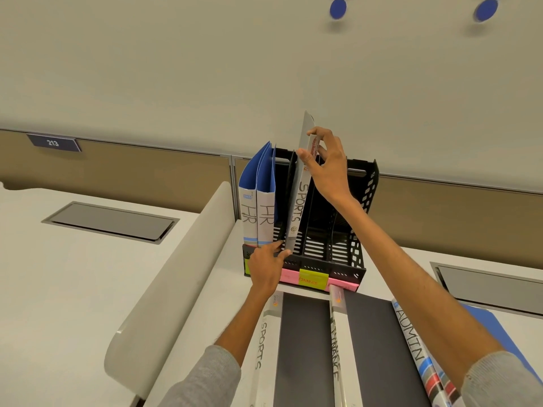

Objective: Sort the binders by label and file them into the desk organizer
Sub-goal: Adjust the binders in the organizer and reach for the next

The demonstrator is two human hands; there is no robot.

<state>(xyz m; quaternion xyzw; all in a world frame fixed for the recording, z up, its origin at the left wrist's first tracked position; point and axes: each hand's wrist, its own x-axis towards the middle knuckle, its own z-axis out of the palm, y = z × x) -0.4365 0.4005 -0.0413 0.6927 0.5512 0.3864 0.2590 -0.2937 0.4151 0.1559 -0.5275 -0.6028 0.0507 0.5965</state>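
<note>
Standing tilted in the second compartment from the left of the black desk organizer, at frame centre, the upright SPORTS binder is held by both hands. Its top is enclosed by the grip of the right hand. Its lower corner is pinched by the left hand. The leftmost compartment is occupied by two blue HR binders. A yellow FINANCE note is fixed to the organizer front. On the worktop, in the lower frame, a flat SPORTS binder, a FINANCE binder and an ADMIN binder are laid.
</note>
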